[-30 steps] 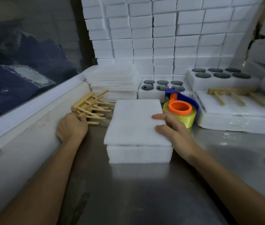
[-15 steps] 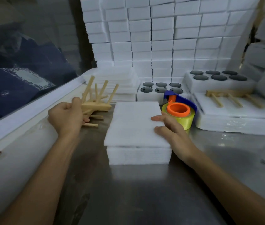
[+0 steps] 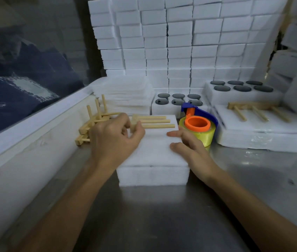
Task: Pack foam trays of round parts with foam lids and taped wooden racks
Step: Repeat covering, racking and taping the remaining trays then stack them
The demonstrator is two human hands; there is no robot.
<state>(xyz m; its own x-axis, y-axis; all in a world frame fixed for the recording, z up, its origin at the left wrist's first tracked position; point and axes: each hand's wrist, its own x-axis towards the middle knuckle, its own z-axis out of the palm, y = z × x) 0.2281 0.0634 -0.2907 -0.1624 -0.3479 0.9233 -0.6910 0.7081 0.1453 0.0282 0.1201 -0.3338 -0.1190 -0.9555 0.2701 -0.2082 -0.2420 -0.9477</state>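
A white foam tray [image 3: 153, 174] stands on the steel table in front of me, covered by a foam lid [image 3: 159, 150]. My left hand [image 3: 115, 139] grips the base bar of a wooden rack [image 3: 153, 121] whose three pegs lie flat over the lid's far end, pointing right. My right hand [image 3: 189, 144] rests with straight fingers on the lid's right edge. A yellow tape roll in an orange and blue dispenser [image 3: 197, 127] sits just right of the tray.
More wooden racks [image 3: 91, 122] lie piled at the left against a white ledge [image 3: 26, 142]. Behind are a stack of foam lids [image 3: 126, 93], two open trays of dark round parts [image 3: 177, 100], [image 3: 242, 88], a packed tray with a rack [image 3: 258, 110], and a wall of foam blocks [image 3: 180, 39].
My left hand picked a rack out of the pile at the left, lifted it, then carried it right and laid it on the lid. My right hand stayed on the lid.
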